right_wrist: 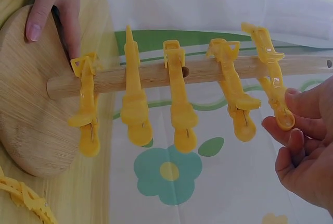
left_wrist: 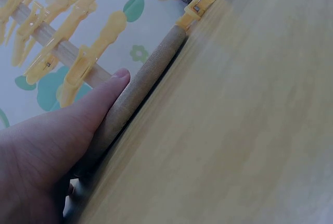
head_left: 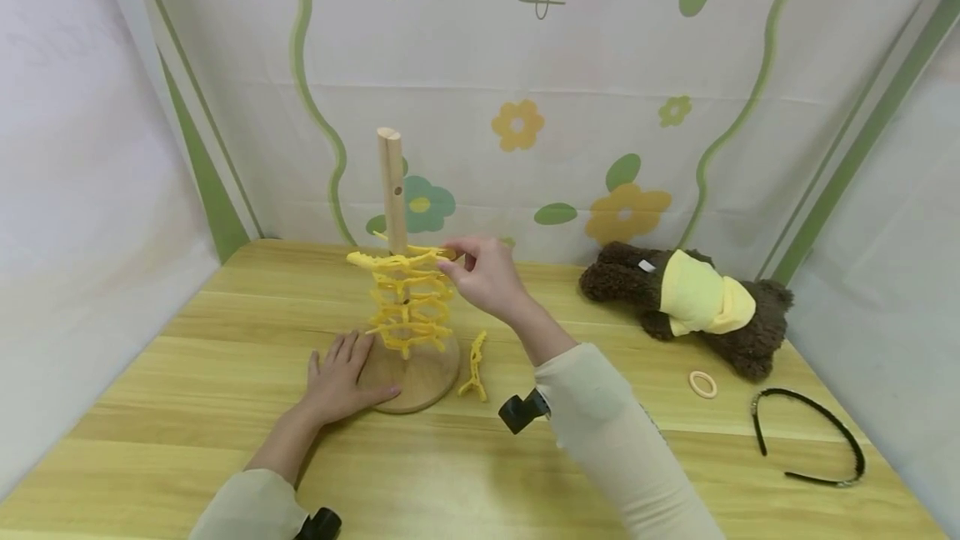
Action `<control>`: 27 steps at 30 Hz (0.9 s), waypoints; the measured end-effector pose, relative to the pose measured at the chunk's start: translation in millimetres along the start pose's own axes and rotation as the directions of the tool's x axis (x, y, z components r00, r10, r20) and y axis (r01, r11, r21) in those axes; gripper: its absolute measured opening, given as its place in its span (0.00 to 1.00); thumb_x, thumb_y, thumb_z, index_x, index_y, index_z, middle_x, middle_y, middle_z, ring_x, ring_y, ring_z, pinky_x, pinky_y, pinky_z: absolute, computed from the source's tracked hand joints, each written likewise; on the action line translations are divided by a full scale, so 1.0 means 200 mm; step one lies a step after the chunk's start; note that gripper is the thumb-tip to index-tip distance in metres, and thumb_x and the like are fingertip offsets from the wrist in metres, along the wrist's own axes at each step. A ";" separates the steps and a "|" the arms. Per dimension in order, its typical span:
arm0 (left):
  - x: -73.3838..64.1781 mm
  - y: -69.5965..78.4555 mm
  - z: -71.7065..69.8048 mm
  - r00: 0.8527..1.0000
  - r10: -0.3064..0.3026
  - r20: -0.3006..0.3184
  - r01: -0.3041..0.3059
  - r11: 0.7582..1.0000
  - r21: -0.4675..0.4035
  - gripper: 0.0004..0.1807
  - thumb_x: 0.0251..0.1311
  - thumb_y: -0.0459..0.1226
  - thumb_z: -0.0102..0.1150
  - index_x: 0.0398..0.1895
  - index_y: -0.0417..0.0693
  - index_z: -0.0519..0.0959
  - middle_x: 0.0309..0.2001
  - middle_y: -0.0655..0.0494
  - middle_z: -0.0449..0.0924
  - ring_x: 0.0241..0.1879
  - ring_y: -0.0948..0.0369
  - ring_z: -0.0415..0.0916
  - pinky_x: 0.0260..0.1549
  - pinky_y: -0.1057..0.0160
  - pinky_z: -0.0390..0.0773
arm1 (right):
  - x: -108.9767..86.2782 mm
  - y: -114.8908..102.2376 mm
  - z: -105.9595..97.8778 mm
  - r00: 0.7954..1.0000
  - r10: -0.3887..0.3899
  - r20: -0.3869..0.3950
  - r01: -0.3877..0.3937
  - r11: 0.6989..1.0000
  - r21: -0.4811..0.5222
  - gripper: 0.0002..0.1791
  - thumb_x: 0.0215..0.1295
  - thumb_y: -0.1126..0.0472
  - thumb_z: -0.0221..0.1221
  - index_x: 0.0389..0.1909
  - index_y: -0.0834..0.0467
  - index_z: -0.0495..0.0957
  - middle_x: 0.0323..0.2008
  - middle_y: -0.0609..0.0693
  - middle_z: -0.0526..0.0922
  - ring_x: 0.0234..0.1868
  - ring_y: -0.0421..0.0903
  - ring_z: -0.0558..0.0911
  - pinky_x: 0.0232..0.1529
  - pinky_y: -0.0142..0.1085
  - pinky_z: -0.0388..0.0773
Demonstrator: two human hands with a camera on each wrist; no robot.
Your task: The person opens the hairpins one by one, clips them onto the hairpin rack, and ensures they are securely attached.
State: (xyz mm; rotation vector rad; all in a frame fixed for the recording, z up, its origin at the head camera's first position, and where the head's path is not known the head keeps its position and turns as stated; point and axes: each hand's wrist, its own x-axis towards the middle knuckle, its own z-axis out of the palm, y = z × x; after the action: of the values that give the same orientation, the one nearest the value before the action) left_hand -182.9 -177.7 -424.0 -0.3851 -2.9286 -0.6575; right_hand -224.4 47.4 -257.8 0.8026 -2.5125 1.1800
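My right hand [head_left: 483, 273] pinches the topmost yellow alligator hair clip [right_wrist: 270, 73] by its rounded end, thumb against fingers. That clip lies against the upright wooden post [head_left: 392, 190]. Below it, several more such clips [right_wrist: 179, 94] are fixed on the post at different heights, sticking out sideways. My left hand [head_left: 341, 386] rests at the left of the round wooden base [head_left: 412, 386], fingers extended and thumb over the rim. In the left wrist view, the left thumb [left_wrist: 106, 99] lies along the base's edge. One loose yellow clip [head_left: 474, 369] is on the table right of the base.
A brown plush bear [head_left: 757, 340] in a yellow top lies at the back right of the wooden table [head_left: 420, 473]. Nearer are a pale ring [head_left: 702, 384] and a black headband [head_left: 840, 427]. A flower-printed cloth [head_left: 465, 40] hangs behind the table.
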 end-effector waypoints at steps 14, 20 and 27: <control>0.00 0.00 0.00 1.000 -0.005 0.003 0.005 1.000 -0.007 0.52 0.40 0.67 0.48 0.63 0.43 0.52 0.61 0.35 0.47 0.60 0.39 0.39 0.47 0.34 0.34 | 0.00 -0.01 -0.02 0.996 0.040 0.086 -0.045 0.998 0.053 0.17 0.55 0.60 0.59 0.45 0.64 0.75 0.33 0.52 0.77 0.26 0.42 0.73 0.21 0.31 0.69; 0.00 0.01 -0.01 1.000 -0.008 0.007 0.008 1.000 -0.012 0.52 0.40 0.67 0.48 0.63 0.43 0.52 0.61 0.34 0.47 0.60 0.39 0.40 0.47 0.34 0.34 | 0.00 0.00 -0.03 0.994 0.043 0.097 -0.053 0.993 0.102 0.18 0.55 0.59 0.58 0.46 0.61 0.74 0.37 0.50 0.77 0.29 0.42 0.73 0.22 0.32 0.70; -0.01 0.01 -0.01 1.000 -0.008 0.011 0.008 1.000 -0.012 0.51 0.41 0.67 0.49 0.63 0.43 0.52 0.61 0.34 0.47 0.60 0.39 0.39 0.47 0.34 0.34 | -0.05 0.05 -0.06 0.996 0.062 0.067 -0.071 0.986 0.148 0.23 0.55 0.54 0.58 0.51 0.57 0.71 0.47 0.51 0.72 0.39 0.46 0.71 0.32 0.36 0.71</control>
State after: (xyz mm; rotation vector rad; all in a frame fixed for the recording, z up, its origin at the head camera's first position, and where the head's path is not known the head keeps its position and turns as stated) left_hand -181.3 -178.0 -421.1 -0.3794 -2.9398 -0.6763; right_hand -222.3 66.0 -260.2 0.8089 -2.5421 1.4013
